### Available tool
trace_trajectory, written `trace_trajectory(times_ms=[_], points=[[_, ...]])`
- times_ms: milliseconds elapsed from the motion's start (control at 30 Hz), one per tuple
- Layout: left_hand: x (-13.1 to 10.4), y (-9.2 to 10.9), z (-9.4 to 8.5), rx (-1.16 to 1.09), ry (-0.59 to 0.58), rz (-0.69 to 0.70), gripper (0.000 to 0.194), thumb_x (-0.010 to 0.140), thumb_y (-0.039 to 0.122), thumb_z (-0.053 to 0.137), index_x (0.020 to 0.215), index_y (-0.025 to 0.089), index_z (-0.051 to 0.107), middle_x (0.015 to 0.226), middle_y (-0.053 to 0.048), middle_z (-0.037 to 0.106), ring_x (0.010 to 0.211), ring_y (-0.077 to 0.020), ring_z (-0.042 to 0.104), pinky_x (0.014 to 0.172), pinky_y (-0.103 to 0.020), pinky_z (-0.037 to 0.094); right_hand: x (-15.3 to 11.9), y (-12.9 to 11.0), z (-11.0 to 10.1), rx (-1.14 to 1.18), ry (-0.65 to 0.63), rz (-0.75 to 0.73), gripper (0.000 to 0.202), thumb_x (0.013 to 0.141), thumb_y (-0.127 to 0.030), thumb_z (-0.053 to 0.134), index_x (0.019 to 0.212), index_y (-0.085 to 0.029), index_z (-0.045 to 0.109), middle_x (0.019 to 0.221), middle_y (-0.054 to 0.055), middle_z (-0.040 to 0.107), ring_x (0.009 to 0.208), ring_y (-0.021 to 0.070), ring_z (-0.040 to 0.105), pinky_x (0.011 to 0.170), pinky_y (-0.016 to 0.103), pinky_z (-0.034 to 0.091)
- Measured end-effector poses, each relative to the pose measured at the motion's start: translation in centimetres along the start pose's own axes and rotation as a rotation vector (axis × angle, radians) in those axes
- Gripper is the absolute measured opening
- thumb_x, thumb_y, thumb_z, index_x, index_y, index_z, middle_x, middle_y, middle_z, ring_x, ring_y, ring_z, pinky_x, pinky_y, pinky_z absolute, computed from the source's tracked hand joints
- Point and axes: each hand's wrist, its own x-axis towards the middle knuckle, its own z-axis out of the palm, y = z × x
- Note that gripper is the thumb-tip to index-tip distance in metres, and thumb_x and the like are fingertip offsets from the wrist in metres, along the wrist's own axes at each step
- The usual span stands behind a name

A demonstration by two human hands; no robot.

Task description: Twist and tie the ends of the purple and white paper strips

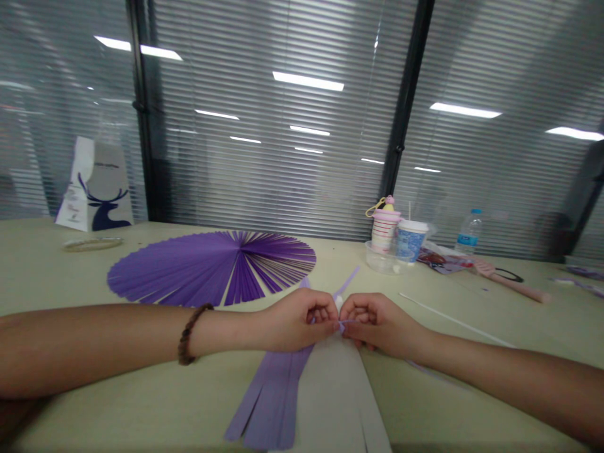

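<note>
My left hand point(302, 319) and my right hand point(375, 321) meet fingertip to fingertip near the front of the table. Between them they pinch a thin lavender paper strip point(341, 326), mostly hidden by the fingers. Beneath my hands lies a fan of white paper strips point(333, 396), spreading toward me. Lavender paper strips point(276, 402) fan out beside it on the left, partly covered by my left hand. A narrow lavender end point(348, 281) sticks out beyond the fingers. Just behind my left hand rests a large round fan of dark purple strips point(189, 264).
At the back right, a pink-lidded cup point(385, 229) and a blue paper cup point(412, 242) stand by a clear plastic tub point(377, 259). A water bottle point(469, 233) is farther right. A paper bag point(106, 189) and a ring-shaped roll point(93, 244) occupy the left.
</note>
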Motion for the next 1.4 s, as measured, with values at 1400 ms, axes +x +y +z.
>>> trace_trajectory(times_ms=[1400], points=[[-0.14, 0.11, -0.01, 0.020, -0.016, 0.066, 0.009, 0.074, 0.018, 0.048, 0.071, 0.010, 0.050, 0.051, 0.007, 0.036, 0.047, -0.0035, 0.032, 0.042, -0.014, 0.024, -0.04, 0.09, 0.02, 0.023, -0.017, -0.036, 0.013, 0.068, -0.022, 0.058, 0.073, -0.013, 0.050, 0.052, -0.005, 0.048, 0.043, 0.0027, 0.041, 0.038, 0.012, 0.029]])
